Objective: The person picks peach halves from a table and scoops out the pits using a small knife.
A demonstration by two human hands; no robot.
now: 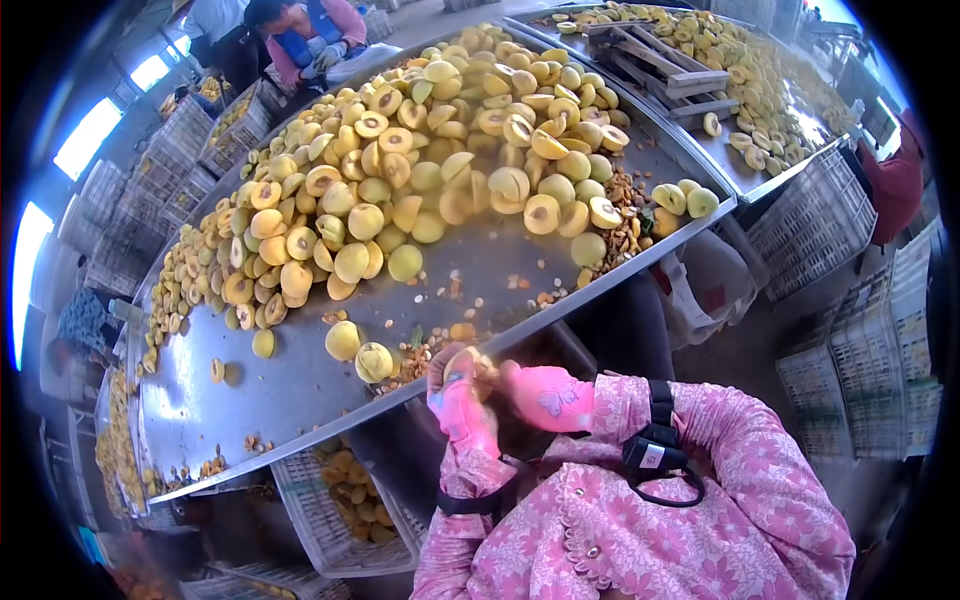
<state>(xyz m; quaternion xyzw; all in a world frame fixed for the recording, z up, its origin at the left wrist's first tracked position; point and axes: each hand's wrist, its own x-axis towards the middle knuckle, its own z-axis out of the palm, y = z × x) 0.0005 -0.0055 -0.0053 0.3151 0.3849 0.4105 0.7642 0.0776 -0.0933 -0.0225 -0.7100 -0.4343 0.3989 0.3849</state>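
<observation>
My left hand (462, 402), in a pink glove, is closed at the table's near edge, its fingers curled around a blurred yellow-orange piece of fruit (485, 372). Right beside it, my right hand (548, 396) is also closed, in a pink glove with a printed pattern. Its fingertips meet the left hand's, and what they grip is hidden. Just beyond the hands, a peach-like yellow fruit (374, 362) and another whole-looking one (343, 341) sit on the metal table (300, 395). Small pits and scraps (412, 366) lie beside them.
A large heap of halved yellow fruit (350, 215) covers the table's far part. Brown pits (625, 215) gather at right. Below the near edge stands a crate (310, 510) holding fruit. A wooden frame (670, 75) rests on the neighbouring table. Another person (315, 40) works across the heap.
</observation>
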